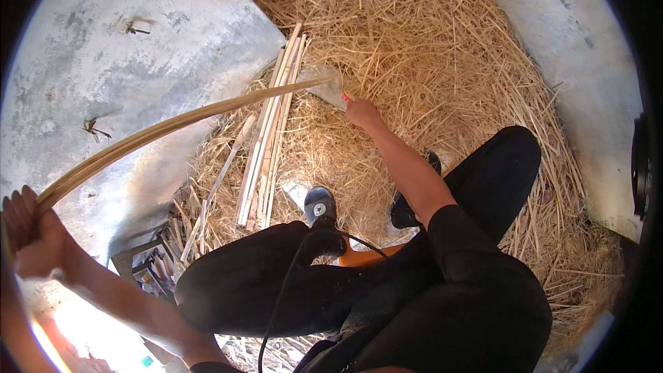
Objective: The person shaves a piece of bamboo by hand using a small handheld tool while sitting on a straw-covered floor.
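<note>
A long, pale yellow bamboo strip bows across the view from lower left to upper middle. Around its near end, at the far left, the fingers of my left hand are closed. My right hand is closed, out ahead near the strip's far tip. A small red piece, perhaps part of a tool's handle, pokes from its fingers; the rest is blurred or hidden. Beside it, under the strip's tip, lies a flat greyish piece whose kind I cannot make out.
Pale split strips lie bundled left of my feet. Straw-like shavings cover the floor. Weathered grey walls stand left and right. I sit with knees apart over an orange seat; a black cord crosses my leg.
</note>
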A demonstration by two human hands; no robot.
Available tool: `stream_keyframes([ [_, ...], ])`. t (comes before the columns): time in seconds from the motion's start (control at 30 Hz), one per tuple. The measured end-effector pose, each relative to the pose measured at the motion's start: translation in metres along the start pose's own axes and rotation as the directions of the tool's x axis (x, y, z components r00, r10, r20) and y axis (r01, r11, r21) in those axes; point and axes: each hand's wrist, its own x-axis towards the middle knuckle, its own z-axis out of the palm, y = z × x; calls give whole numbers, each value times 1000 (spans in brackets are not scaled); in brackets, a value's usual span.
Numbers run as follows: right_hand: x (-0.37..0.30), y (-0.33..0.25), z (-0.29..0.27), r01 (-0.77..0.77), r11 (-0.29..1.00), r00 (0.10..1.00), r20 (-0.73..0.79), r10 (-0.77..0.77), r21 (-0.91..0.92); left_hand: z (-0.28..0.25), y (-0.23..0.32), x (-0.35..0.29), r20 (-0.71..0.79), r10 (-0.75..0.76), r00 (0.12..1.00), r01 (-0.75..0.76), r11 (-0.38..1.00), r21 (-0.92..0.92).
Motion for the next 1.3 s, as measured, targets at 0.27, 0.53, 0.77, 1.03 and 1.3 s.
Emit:
stream_keyframes([
  [0.27, -27, -16, -81, 86, 980, 994, -50, -97, -182, -23, -3, 12, 601, 75, 796, 261, 853, -453],
  [0.53, -145, -64, -143, 433, 899, 877, -258, -405, 62, 79, 14, -16, 489, 193, 851, 5, 927, -374],
  [0.77, -199, -46, -114, 527, 821, 834, -314, -453, 217, 138, 17, -28, 213, 264, 941, -286, 955, 77],
  [1.03, -273, -57, -97, 690, 552, 724, -446, -527, 468, 171, 14, -28, 74, 560, 825, -549, 766, 334],
  [1.3, -269, -71, -50, 666, 731, 701, -462, -543, 152, 197, 14, -46, -17, 641, 767, -577, 702, 417],
])
